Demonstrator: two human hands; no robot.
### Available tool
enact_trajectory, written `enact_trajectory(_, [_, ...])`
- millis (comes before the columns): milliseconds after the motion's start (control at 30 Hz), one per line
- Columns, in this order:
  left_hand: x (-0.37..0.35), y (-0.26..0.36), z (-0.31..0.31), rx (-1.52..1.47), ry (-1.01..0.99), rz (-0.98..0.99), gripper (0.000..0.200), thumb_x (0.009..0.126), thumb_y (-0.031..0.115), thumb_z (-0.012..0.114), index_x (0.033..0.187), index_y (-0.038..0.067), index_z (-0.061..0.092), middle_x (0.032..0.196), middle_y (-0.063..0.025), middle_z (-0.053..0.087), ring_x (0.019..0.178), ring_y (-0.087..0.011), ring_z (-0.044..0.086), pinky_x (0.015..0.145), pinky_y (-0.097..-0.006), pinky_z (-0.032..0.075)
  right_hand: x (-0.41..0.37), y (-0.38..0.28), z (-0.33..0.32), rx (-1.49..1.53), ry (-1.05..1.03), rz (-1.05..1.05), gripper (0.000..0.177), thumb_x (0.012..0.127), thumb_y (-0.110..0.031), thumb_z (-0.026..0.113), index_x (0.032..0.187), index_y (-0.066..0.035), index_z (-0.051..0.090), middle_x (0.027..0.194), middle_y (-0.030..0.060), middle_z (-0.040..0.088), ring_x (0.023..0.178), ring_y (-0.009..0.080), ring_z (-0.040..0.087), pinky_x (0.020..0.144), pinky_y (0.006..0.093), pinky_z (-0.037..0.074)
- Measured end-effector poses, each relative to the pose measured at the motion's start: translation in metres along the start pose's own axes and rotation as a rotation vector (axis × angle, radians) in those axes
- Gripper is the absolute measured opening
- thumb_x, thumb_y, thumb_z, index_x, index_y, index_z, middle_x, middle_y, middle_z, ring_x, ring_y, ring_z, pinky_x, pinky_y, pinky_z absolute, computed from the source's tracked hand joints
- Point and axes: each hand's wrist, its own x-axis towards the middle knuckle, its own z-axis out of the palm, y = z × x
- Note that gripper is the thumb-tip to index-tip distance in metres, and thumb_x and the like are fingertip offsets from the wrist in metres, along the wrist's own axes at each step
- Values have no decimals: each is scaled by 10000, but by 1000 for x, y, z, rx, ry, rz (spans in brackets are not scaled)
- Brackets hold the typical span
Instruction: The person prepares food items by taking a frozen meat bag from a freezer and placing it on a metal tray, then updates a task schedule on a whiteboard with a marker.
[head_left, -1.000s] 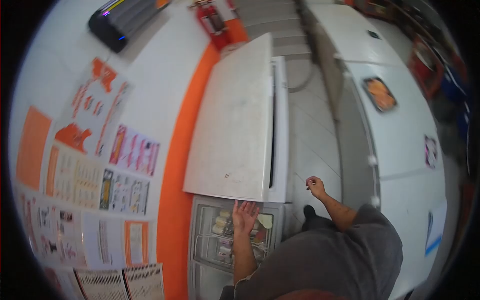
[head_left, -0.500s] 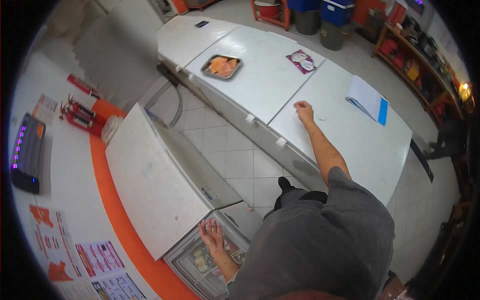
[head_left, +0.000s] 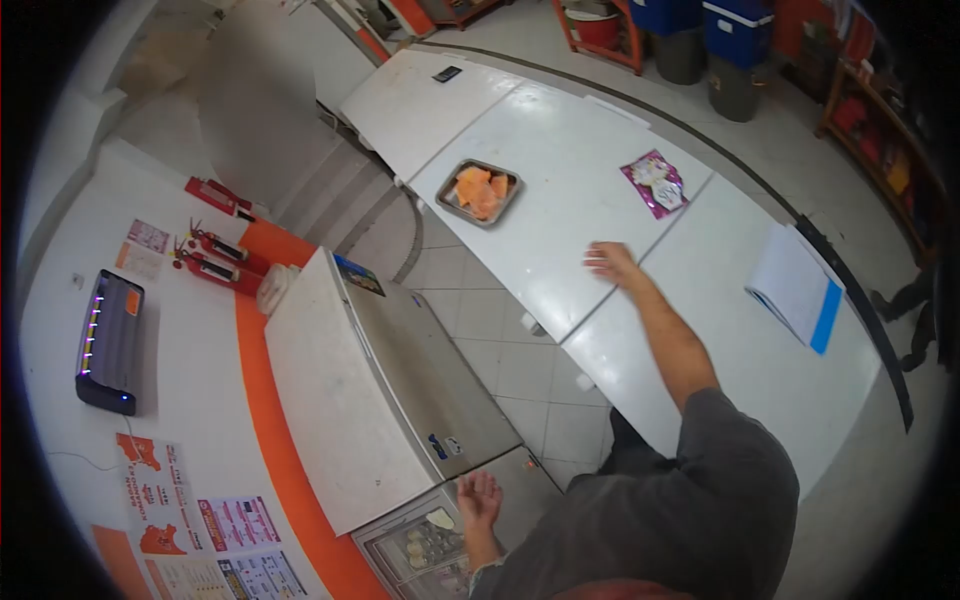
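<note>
Above the white chest-freezer tops, my right hand (head_left: 611, 262) is held out with its fingers apart and nothing in it. Beyond it to the left, a metal tray (head_left: 447, 197) holds orange pieces of food (head_left: 480, 192). A purple packet (head_left: 655, 184) lies to the upper right of that hand, and an open notebook (head_left: 792, 283) with a blue edge is further right. My left hand (head_left: 480, 497) is raised, empty and spread, over a glass-topped freezer (head_left: 400, 515) with pale items inside.
A tall white unit (head_left: 335, 400) stands at the left beside the orange-striped wall. Fire extinguishers (head_left: 215, 268) hang near a wall device (head_left: 108, 340). A phone-like dark object (head_left: 446, 74) lies at the far end. Bins and a blue cooler (head_left: 737, 30) are behind.
The view has shifted, so the freezer tops and tray appear lower and further right. My right hand has moved left across the seam towards the tray. Both hands remain empty.
</note>
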Motion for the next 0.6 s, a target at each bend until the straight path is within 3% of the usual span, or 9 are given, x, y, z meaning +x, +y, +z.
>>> enact_trajectory(33, [-5, -9, 23, 116, -12, -3, 381, 849, 428, 537, 1116, 160, 488, 1125, -30, 502, 947, -207, 518, 769, -369, 436, 15, -3, 41, -82, -53, 19, 377, 845, -255, 540, 1129, -9, 509, 1013, 137, 595, 941, 266, 604, 739, 349, 483])
enact_trajectory(133, [-22, -38, 39, 288, -18, 19, 395, 859, 427, 533, 1150, 166, 475, 1164, -35, 494, 1006, -240, 505, 823, -398, 420, 110, 27, 123, 59, -151, 103, 399, 827, -234, 577, 1160, -39, 475, 1078, 105, 556, 916, 225, 601, 727, 356, 490])
enact_trajectory(233, [-66, -51, 25, 291, 75, -60, 392, 875, 419, 514, 1159, 153, 468, 1207, -48, 476, 1078, -247, 483, 875, -410, 400, 179, 42, 181, 37, -47, 67, 364, 825, -241, 584, 1122, -52, 489, 1057, 108, 551, 905, 219, 592, 738, 365, 487])
enact_trajectory(300, [-90, -59, 4, 254, 278, -58, 431, 891, 416, 487, 1203, 119, 453, 1251, -75, 455, 1115, -256, 469, 904, -419, 390, 202, 42, 210, -8, 139, -28, 325, 818, -264, 596, 1050, -59, 498, 970, 106, 569, 790, 209, 607, 637, 348, 496])
enact_trajectory(333, [-99, -65, -9, 231, 351, -49, 438, 892, 417, 486, 1209, 117, 449, 1254, -77, 453, 1117, -256, 467, 906, -419, 388, 206, 37, 217, 3, 121, -20, 325, 818, -264, 596, 1050, -59, 498, 970, 106, 569, 790, 209, 607, 637, 348, 496])
enact_trajectory(400, [-108, -74, -41, 197, 437, -46, 451, 893, 418, 484, 1220, 111, 442, 1260, -80, 449, 1121, -256, 465, 912, -420, 385, 201, 32, 209, -42, 100, 47, 348, 813, -291, 602, 1039, -53, 487, 855, 95, 592, 657, 195, 604, 520, 322, 479])
enact_trajectory(533, [-107, -94, -96, 182, 500, -68, 478, 894, 421, 481, 1244, 100, 429, 1273, -88, 442, 1129, -256, 460, 922, -421, 378, 187, 42, 178, 10, 147, 75, 331, 800, -322, 617, 963, -43, 543, 731, 78, 597, 556, 162, 575, 438, 309, 441])
enact_trajectory(600, [-97, -104, -121, 203, 482, -90, 491, 895, 422, 479, 1255, 94, 422, 1280, -91, 438, 1132, -256, 458, 928, -422, 374, 157, 47, 157, -242, 286, -190, 269, 767, -289, 634, 820, -29, 588, 660, 78, 587, 553, 155, 562, 448, 317, 438])
